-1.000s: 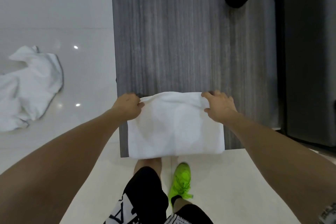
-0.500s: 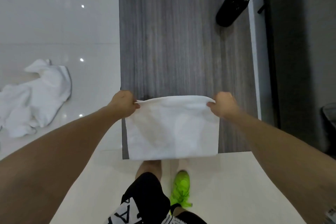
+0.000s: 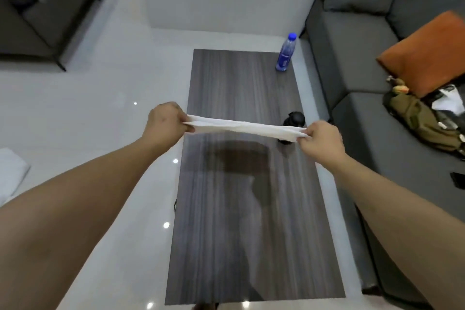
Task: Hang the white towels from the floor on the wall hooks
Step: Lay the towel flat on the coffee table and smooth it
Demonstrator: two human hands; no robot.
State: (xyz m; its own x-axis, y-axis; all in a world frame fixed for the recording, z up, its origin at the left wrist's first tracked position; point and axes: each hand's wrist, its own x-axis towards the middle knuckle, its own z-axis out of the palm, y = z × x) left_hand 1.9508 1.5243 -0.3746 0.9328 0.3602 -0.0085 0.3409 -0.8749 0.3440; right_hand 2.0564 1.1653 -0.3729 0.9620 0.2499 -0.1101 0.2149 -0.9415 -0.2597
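Observation:
A folded white towel [image 3: 241, 127] is stretched flat in the air between my hands, above the dark wooden table [image 3: 251, 234]. My left hand [image 3: 164, 122] grips its left end and my right hand [image 3: 320, 137] grips its right end. I see the towel almost edge-on, and its shadow falls on the tabletop below. A second white towel [image 3: 10, 171] lies on the pale floor at the far left edge, partly cut off. No wall hooks are in view.
A blue-capped water bottle [image 3: 285, 53] stands at the table's far right corner, and a black object [image 3: 293, 121] sits behind the towel. A grey sofa [image 3: 357, 40] with an orange cushion [image 3: 427, 53] and an olive bag [image 3: 417, 118] runs along the right. Another grey seat [image 3: 50, 7] is far left.
Both hands have lifted the towel up off the table's near end and forward into the air. The view has swung up, now showing the far table end and sofa.

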